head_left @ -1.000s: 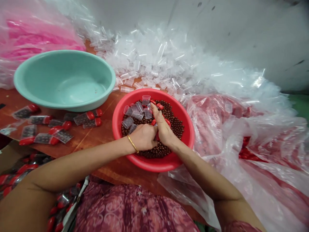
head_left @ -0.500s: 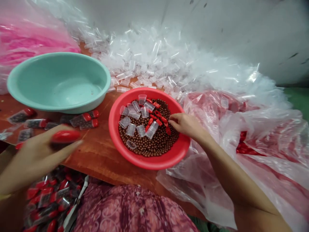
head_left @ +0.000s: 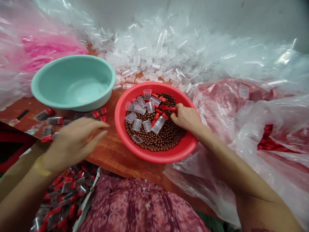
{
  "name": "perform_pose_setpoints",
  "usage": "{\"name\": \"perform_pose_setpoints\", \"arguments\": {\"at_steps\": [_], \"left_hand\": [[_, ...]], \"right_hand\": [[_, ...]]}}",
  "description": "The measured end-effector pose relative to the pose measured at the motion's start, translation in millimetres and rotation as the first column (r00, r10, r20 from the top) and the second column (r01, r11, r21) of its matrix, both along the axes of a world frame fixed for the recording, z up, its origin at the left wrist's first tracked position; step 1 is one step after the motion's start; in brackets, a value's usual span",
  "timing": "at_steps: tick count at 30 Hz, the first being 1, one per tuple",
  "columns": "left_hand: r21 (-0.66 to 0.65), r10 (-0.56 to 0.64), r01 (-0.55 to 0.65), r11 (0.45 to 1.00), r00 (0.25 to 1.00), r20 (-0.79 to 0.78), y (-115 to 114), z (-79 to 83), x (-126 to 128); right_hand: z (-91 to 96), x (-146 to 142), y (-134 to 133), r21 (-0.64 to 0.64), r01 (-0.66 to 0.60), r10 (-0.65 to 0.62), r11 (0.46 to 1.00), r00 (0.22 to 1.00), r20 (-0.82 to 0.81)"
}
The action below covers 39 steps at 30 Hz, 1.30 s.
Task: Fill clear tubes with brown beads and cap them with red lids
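Inside round red plastic bowl's (head_left: pixel 156 157) right edge, right hand (head_left: pixel 187 117) is pinching oblong red plastic piece (head_left: pixel 172 109), likely light, stiff, best end-held; left hand (head_left: pixel 72 141) is gaping

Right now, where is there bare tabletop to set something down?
Bare wood shows between the left hand and the red bowl, continuing as a strip along the table's near edge. It's crowded behind the bowl with clear tubes, to its right with plastic bags, and before the teal basin with filled tubes.
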State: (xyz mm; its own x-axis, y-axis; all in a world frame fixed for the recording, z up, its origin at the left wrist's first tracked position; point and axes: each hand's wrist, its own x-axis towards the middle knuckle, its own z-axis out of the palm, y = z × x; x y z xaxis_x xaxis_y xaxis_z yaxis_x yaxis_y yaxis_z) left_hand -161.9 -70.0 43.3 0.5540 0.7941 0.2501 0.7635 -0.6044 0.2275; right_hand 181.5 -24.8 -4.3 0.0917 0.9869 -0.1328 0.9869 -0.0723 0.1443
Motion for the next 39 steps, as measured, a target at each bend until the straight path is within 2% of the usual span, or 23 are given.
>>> {"name": "perform_pose_setpoints", "arguments": {"at_steps": [2,3,5,7,8,9,11,12,13,14,15,16,19,21,25,27,32,35,37,39], "left_hand": [[-0.108,-0.193,0.178,0.978,0.97,-0.147,24.9,-3.8,52.9],[-0.187,-0.238,0.194,0.963,0.938,-0.253,35.5,-7.3,77.9],[-0.3,-0.267,0.143,0.943,0.864,-0.427,52.0,-17.0,119.6],[-0.353,-0.236,0.042,0.935,0.817,-0.526,62.6,-28.5,147.0],[-0.364,-0.214,-0.001,0.931,0.807,-0.55,66.2,-33.9,155.7],[-0.37,-0.196,-0.033,0.928,0.804,-0.562,68.9,-38.7,161.7],[-0.376,-0.172,-0.065,0.924,0.81,-0.561,72.4,-45.9,169.1],[-0.378,-0.161,-0.074,0.923,0.817,-0.553,73.4,-48.3,171.6],[-0.383,-0.149,-0.085,0.92,0.828,-0.541,73.9,-50.0,173.8],[-0.396,-0.136,-0.099,0.913,0.84,-0.524,74.1,-51.2,176.0],[-0.414,-0.119,-0.12,0.902,0.854,-0.506,74.2,-52.0,177.9],[-0.438,-0.096,-0.147,0.887,0.868,-0.487,74.2,-52.3,179.3],[-0.52,-0.036,-0.216,0.826,0.901,-0.432,75.4,-50.7,178.8],[-0.545,-0.039,-0.224,0.808,0.902,-0.429,77.6,-48.2,174.3],[-0.545,-0.167,-0.145,0.826,0.86,-0.482,81.2,-46.1,168.1],[-0.54,-0.167,-0.138,0.83,0.863,-0.477,82.0,-49.5,172.8],[-0.534,0.038,-0.219,0.816,0.944,-0.329,91.3,-71.5,198.9],[-0.509,0.099,-0.227,0.83,0.959,-0.266,101.3,-87.2,207.0],[-0.539,0.178,-0.217,0.814,0.976,-0.124,107.1,-96.1,207.7],[-0.618,0.293,-0.166,0.769,0.95,0.109,111.6,-102.0,207.0]], "right_hand": [[-0.5,3.5,-0.9,0.061,0.025,-0.018,0.998,0.993,-0.113],[-1.3,5.6,-1.6,0.095,0.023,-0.007,0.995,0.986,-0.17],[-3.1,9.0,-3.2,0.141,-0.033,0.069,0.989,0.964,-0.258],[-4.1,9.2,-5.3,0.103,-0.215,0.236,0.971,0.928,-0.289],[-4.2,7.6,-6.3,0.049,-0.349,0.348,0.936,0.894,-0.281],[-4.1,5.1,-7.1,-0.018,-0.486,0.465,0.874,0.846,-0.261],[-4.1,-1.9,-7.7,-0.155,-0.682,0.654,0.714,0.73,-0.198],[-4.6,-5.3,-7.4,-0.21,-0.728,0.711,0.652,0.684,-0.163],[-5.3,-8.1,-6.9,-0.252,-0.744,0.741,0.619,0.659,-0.128],[-6.4,-10.0,-6.3,-0.279,-0.738,0.746,0.614,0.658,-0.098],[-7.6,-10.7,-5.8,-0.289,-0.712,0.729,0.64,0.682,-0.067],[-8.8,-10.4,-5.5,-0.288,-0.667,0.688,0.687,0.724,-0.036],[-10.7,-5.3,-5.9,-0.232,-0.44,0.461,0.867,0.886,0.042],[-10.2,-1.7,-6.2,-0.2,-0.315,0.331,0.928,0.942,0.052],[-8.3,0.7,-4.8,-0.198,-0.301,0.307,0.933,0.952,-0.004],[-8.2,0.3,-3.9,-0.201,-0.316,0.317,0.927,0.948,-0.028],[-9.3,0.3,-3.4,-0.199,-0.303,0.297,0.932,0.953,-0.061],[-8.9,1.6,-3.7,-0.174,-0.285,0.275,0.943,0.958,-0.079],[-7.8,2.4,-3.7,-0.143,-0.264,0.253,0.954,0.963,-0.09],[-6.2,2.9,-3.5,-0.092,-0.241,0.231,0.966,0.967,-0.111]]}}
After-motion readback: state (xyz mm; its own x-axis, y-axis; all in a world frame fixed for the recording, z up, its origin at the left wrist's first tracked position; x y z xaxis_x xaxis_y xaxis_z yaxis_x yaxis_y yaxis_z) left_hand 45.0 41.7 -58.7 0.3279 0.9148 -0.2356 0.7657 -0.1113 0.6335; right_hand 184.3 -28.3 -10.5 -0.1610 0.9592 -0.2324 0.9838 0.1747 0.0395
